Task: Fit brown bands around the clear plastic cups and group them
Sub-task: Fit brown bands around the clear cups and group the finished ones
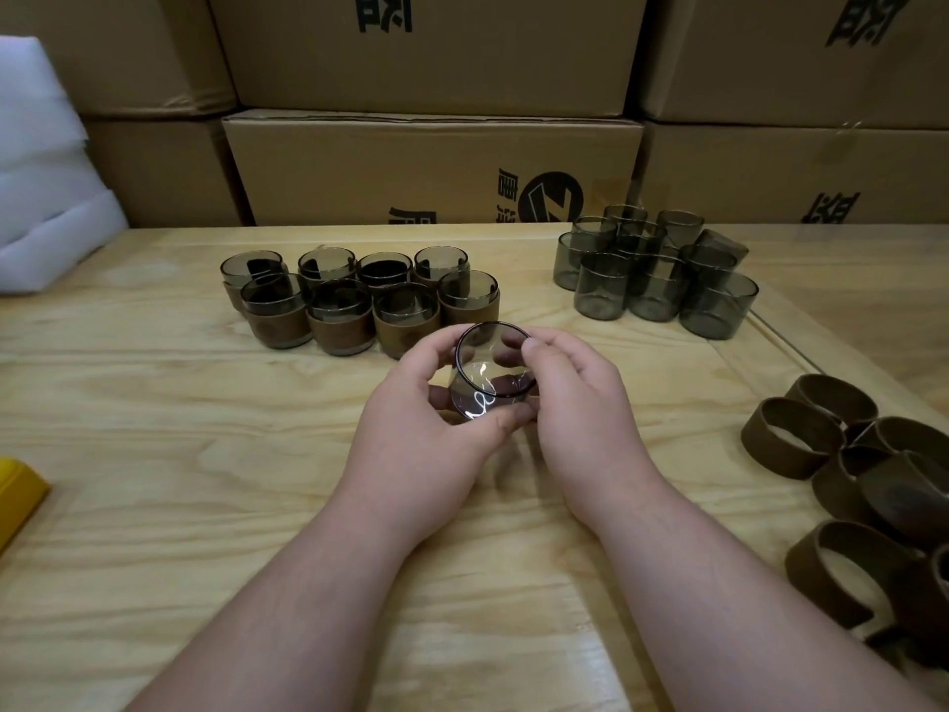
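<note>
Head view: a clear cup [490, 370] sits between both hands above the table [205, 480], tilted so that its open rim faces up and toward the camera and its base points down and away. Whether a band is already on it I cannot tell; the fingers cover the lower wall, and no brown shows there.

The left hand [431, 403] curls around the cup's left side, thumb low near the base and fingers wrapped behind the wall, so it grips the cup. The right hand [570, 398] closes on the right side, thumb pressed at the rim and fingers seen through the plastic on the far wall. Both hands are narrow, closed around this one cup, and neither carries anything else.

The loose bands [801, 439] lie heaped well to the right of the hands, at the table's right edge, so the right hand is the nearer one for fetching one. The banded cups [339, 300] stand grouped just beyond the hands, slightly to the left, closest to the left hand. The bare cups [652, 280] are stacked at the far right, well apart from the hands.

My judgement is that the cup's axis, tipped toward the person, suits sliding a band up from the base.
</note>
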Available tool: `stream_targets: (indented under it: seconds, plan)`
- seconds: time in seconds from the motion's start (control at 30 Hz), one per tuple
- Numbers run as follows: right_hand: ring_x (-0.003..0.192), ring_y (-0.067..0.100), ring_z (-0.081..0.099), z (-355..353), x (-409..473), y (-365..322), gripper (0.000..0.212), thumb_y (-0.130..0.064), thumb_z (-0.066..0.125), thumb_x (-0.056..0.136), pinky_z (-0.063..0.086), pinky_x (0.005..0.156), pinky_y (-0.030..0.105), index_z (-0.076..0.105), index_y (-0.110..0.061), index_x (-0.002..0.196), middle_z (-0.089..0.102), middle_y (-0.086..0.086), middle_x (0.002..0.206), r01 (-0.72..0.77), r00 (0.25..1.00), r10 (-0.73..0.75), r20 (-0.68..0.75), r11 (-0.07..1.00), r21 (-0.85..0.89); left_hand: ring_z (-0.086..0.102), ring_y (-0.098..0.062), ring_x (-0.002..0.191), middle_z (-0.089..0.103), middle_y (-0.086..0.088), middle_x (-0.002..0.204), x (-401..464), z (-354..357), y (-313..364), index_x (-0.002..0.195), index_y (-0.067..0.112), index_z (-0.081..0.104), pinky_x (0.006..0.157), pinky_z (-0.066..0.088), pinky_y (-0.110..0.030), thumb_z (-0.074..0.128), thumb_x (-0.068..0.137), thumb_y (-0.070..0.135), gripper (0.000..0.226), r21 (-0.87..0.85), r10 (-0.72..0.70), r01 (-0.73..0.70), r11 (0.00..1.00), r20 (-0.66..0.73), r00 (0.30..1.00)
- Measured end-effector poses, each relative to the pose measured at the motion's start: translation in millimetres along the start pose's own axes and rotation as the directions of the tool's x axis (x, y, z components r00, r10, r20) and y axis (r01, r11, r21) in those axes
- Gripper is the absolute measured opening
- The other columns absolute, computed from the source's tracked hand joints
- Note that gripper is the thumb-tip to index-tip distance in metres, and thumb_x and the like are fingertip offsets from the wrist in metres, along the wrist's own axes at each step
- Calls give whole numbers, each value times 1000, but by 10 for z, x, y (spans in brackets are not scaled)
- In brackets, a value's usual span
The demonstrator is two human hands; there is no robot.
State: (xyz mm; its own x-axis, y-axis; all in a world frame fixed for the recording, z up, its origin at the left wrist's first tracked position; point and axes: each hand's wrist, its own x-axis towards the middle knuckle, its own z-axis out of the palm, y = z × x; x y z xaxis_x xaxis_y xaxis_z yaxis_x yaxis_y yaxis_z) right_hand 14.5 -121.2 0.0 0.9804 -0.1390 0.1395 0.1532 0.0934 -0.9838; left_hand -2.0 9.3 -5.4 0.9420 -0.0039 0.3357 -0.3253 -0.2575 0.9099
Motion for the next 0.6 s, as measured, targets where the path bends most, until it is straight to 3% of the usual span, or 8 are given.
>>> stream_targets:
  seconds: [0.07,0.13,0.27,0.33,0.43,0.5,0.6]
  plan:
    - [80,8,72,-2,-6,-11,26,-11,53,100,60,72,29,76,-23,95,77,-10,86,13,999,-14,47,1000,17,71,2,87,64,39,112,6,0,-4,107,63,55,72,52,-10,89,63,42,59,-10,-10,10,1000,-12,1000]
    - [88,9,73,-4,-16,5,20,-22,61,90,61,78,31,74,-22,104,78,-6,97,39,995,-38,90,999,-7,72,-1,87,66,35,112,13,-2,-24,110,61,56,72,54,-16,89,69,34,60,-13,-13,13,1000,-25,1000]
    - [100,14,74,10,-50,62,39,-38,75,76,61,88,38,66,-30,113,74,-11,108,92,986,-77,148,991,-99,73,-5,88,71,30,110,9,-9,-45,115,54,59,78,59,-28,80,73,28,53,12,-5,6,1000,-39,999]
    - [95,14,75,10,-41,62,38,-40,77,74,62,87,43,66,-29,109,74,-10,104,79,993,-67,100,990,-113,72,-4,89,71,25,112,-2,-2,-49,120,51,59,76,59,-25,82,72,26,58,50,12,-11,999,-17,1000]
    - [87,20,75,-9,12,56,19,-41,72,75,63,79,53,67,-32,91,74,-4,94,31,999,-36,-34,990,-138,68,-4,93,65,21,121,-13,15,-58,125,50,58,75,55,-19,86,67,23,70,121,35,-38,992,28,999]
    - [86,20,75,-12,36,70,4,-33,70,83,62,78,56,67,-33,85,74,-5,90,16,997,-26,-77,991,-133,67,-5,90,65,19,119,-16,16,-64,123,54,56,75,52,-19,88,67,20,73,147,35,-41,988,37,999]
    - [86,15,76,-8,43,83,30,-8,62,94,62,81,55,67,-36,83,74,-9,90,5,996,-16,-88,991,-132,66,-6,85,65,19,116,-23,4,-67,121,60,54,75,52,-19,88,67,20,75,160,30,-37,986,41,999]
